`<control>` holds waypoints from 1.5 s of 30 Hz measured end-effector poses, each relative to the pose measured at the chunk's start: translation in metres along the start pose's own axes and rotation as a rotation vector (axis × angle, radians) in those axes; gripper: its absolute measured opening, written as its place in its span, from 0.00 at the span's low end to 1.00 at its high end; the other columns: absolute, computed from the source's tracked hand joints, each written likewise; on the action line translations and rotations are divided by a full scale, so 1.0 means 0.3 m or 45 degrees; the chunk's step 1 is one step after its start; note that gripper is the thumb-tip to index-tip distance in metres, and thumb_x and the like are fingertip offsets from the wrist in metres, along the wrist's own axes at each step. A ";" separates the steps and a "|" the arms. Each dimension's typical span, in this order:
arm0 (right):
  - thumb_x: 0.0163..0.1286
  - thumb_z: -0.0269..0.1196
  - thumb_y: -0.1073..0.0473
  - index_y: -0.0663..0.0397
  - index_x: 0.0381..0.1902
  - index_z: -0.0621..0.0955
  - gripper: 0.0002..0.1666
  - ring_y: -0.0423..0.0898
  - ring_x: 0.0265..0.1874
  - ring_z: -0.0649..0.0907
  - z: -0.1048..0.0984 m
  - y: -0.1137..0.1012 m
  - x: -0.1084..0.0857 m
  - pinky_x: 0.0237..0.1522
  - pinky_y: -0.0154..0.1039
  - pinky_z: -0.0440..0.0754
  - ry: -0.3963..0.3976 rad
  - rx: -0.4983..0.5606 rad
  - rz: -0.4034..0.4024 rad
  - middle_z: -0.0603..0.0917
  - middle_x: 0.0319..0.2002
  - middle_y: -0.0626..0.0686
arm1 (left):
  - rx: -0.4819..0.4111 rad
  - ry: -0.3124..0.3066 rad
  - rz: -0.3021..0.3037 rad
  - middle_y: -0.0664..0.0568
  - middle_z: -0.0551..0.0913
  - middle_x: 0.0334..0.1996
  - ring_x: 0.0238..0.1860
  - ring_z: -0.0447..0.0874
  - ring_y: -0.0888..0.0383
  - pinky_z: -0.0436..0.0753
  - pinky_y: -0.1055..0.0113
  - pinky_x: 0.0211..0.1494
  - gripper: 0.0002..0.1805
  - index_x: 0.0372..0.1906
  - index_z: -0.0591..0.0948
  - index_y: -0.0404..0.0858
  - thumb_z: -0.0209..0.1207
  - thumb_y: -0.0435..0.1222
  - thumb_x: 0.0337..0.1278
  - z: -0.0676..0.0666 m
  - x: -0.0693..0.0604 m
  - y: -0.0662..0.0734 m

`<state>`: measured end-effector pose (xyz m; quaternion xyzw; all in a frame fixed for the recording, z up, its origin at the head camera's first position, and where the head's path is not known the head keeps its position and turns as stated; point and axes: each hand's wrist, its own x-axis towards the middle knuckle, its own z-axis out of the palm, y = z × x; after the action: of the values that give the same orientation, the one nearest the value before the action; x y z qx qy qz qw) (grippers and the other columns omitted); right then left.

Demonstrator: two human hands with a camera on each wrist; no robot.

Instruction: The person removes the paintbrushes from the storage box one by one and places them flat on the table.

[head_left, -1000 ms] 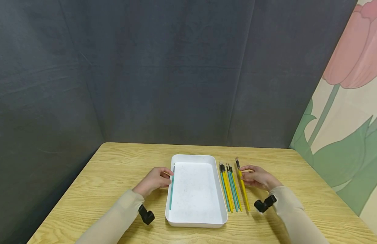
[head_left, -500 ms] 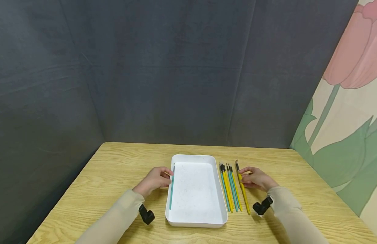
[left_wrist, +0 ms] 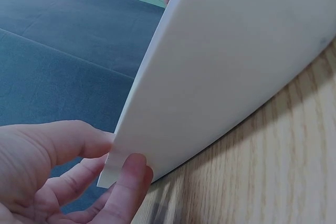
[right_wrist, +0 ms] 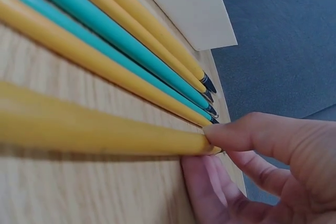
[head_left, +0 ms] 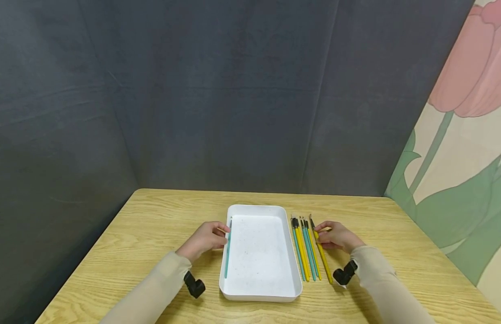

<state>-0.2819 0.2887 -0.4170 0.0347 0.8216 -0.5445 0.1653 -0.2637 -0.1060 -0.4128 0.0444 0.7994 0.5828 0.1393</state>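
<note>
A shallow white tray [head_left: 260, 298] stands on the wooden table, with one thin teal paintbrush [head_left: 227, 260] along its left inner wall. My left hand [head_left: 203, 241] pinches the tray's left rim; in the left wrist view its fingertips [left_wrist: 135, 163] lie on the outer wall. To the right of the tray, my right hand [head_left: 337, 236] pinches a thick yellow paintbrush [head_left: 325, 263] near its dark ferrule, bristles pointing away. This brush lies just right of a row of yellow and teal paintbrushes [right_wrist: 142, 59], slightly tilted against them. Fingers partly hide its upper handle.
The row of several brushes sits close beside the tray's right wall, bristle ends away from me. Wooden table [head_left: 161, 225] surrounds the tray. A dark curtain [head_left: 234, 99] hangs behind the table, and a wall with painted tulips [head_left: 457, 135] rises at the right.
My right hand has shifted slightly left, bringing the yellow paintbrush closer to the row, its bristle end most of all. My left hand and the tray have stayed in place.
</note>
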 end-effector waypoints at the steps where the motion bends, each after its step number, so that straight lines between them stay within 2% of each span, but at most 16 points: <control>1: 0.61 0.62 0.72 0.71 0.52 0.71 0.22 0.40 0.29 0.80 0.000 0.000 0.001 0.34 0.35 0.84 -0.010 -0.003 -0.008 0.78 0.33 0.53 | 0.000 0.001 0.001 0.43 0.76 0.37 0.34 0.76 0.54 0.84 0.62 0.41 0.16 0.49 0.78 0.29 0.61 0.23 0.52 0.000 0.000 0.000; 17: 0.61 0.63 0.71 0.71 0.52 0.72 0.21 0.40 0.29 0.81 0.004 0.003 0.010 0.33 0.36 0.84 -0.007 -0.047 -0.007 0.81 0.34 0.52 | 0.010 -0.001 0.003 0.43 0.76 0.38 0.34 0.76 0.54 0.84 0.61 0.41 0.16 0.49 0.78 0.29 0.61 0.23 0.53 0.001 0.000 0.000; 39: 0.64 0.60 0.72 0.70 0.52 0.72 0.18 0.40 0.30 0.82 0.002 0.002 0.012 0.36 0.37 0.85 -0.002 0.001 0.015 0.80 0.33 0.53 | -0.006 -0.003 0.004 0.43 0.75 0.37 0.34 0.76 0.54 0.84 0.62 0.41 0.16 0.49 0.78 0.29 0.60 0.23 0.54 0.000 0.001 0.002; 45: 0.63 0.61 0.71 0.72 0.53 0.70 0.21 0.40 0.30 0.82 -0.003 -0.001 0.008 0.36 0.37 0.85 -0.018 0.026 0.004 0.80 0.34 0.53 | 0.004 0.010 -0.005 0.43 0.75 0.37 0.34 0.76 0.54 0.84 0.61 0.42 0.15 0.48 0.78 0.29 0.60 0.23 0.53 0.002 -0.001 0.005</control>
<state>-0.2843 0.2891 -0.4170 0.0341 0.8147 -0.5529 0.1715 -0.2635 -0.1051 -0.4115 0.0408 0.8008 0.5816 0.1373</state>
